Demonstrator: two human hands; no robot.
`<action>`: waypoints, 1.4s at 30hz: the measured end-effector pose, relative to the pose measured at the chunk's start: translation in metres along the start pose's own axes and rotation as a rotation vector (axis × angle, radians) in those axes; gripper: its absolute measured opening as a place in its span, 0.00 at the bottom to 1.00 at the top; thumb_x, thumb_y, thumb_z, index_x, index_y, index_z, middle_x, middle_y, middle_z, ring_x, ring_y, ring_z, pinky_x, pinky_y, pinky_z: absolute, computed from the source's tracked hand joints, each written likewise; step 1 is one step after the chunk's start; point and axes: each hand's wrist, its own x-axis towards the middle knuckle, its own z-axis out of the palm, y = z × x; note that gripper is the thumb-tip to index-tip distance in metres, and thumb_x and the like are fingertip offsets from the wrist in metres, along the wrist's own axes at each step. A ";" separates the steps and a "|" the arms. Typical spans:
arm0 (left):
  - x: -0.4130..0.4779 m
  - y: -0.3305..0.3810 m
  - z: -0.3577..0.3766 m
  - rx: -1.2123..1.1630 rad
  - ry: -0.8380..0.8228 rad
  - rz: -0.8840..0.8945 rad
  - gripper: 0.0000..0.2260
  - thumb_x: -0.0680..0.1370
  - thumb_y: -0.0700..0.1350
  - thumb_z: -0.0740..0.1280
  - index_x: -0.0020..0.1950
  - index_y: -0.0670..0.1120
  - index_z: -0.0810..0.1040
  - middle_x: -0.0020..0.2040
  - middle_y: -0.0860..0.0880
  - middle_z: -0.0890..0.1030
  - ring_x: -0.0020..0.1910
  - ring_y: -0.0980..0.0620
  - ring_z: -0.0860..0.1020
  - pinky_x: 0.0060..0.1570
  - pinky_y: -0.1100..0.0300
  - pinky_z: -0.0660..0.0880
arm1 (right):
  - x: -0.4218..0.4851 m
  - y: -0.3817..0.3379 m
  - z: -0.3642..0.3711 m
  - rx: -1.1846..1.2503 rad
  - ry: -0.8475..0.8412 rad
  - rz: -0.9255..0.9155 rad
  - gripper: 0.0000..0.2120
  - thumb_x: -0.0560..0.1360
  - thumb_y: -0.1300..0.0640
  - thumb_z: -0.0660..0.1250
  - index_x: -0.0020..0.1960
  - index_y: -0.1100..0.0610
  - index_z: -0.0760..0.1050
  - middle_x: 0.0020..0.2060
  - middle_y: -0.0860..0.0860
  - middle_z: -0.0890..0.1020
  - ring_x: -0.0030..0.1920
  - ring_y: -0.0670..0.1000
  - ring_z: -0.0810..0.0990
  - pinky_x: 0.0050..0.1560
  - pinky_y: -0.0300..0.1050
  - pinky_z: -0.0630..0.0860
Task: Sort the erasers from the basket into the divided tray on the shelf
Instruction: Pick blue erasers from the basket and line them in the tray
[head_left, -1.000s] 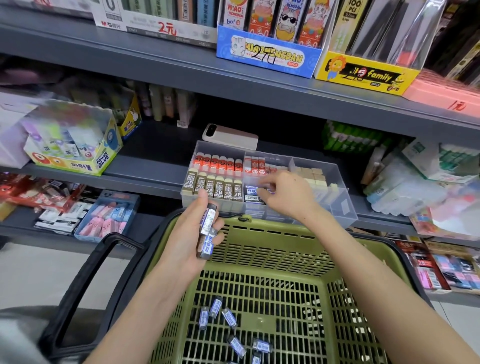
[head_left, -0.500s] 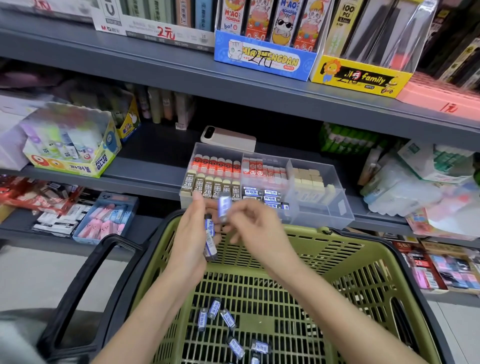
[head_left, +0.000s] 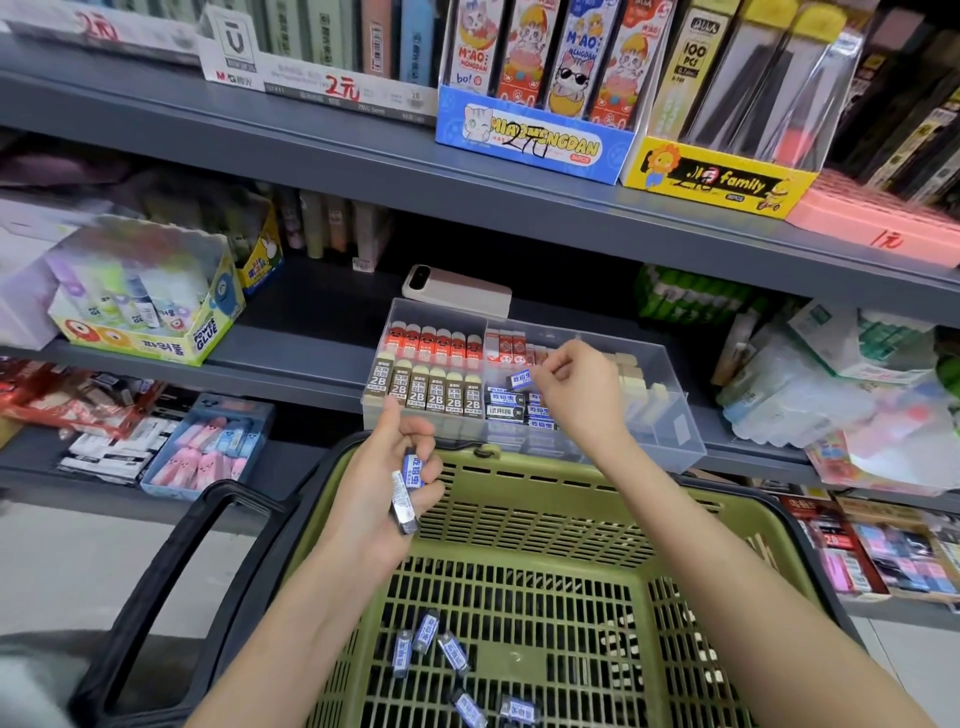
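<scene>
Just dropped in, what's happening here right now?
A person is stocking erasers. The right hand pinches a blue-labelled eraser over the middle compartment of the clear divided tray on the shelf, just above matching erasers already there. The left hand grips a few spare erasers above the green basket. Several loose erasers lie on the basket floor, not yet sorted.

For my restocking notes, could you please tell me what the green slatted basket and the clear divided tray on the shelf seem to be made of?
Green slatted basket: likely moulded plastic, matt; regular slots through walls and floor. Clear divided tray: rigid transparent plastic, perhaps acrylic, glossy; erasers show through its walls.
</scene>
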 end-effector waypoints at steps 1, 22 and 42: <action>0.000 0.000 -0.001 -0.003 -0.003 0.002 0.16 0.72 0.57 0.64 0.38 0.44 0.76 0.29 0.51 0.69 0.23 0.57 0.66 0.16 0.68 0.59 | -0.001 0.000 0.003 -0.051 0.010 -0.007 0.06 0.74 0.62 0.66 0.38 0.58 0.73 0.32 0.51 0.78 0.35 0.50 0.75 0.36 0.41 0.67; 0.002 0.000 -0.002 -0.044 -0.018 0.033 0.18 0.74 0.58 0.62 0.39 0.44 0.77 0.30 0.51 0.70 0.24 0.57 0.66 0.17 0.67 0.61 | -0.010 -0.011 -0.002 -0.263 -0.122 -0.030 0.09 0.76 0.56 0.64 0.53 0.56 0.80 0.44 0.52 0.84 0.41 0.50 0.79 0.41 0.40 0.71; -0.018 -0.021 0.013 0.387 -0.113 0.221 0.17 0.76 0.55 0.58 0.51 0.44 0.78 0.42 0.49 0.83 0.42 0.55 0.82 0.40 0.63 0.77 | -0.118 -0.043 -0.003 0.327 -0.208 -0.341 0.08 0.77 0.54 0.62 0.53 0.52 0.78 0.42 0.43 0.80 0.38 0.44 0.77 0.39 0.41 0.77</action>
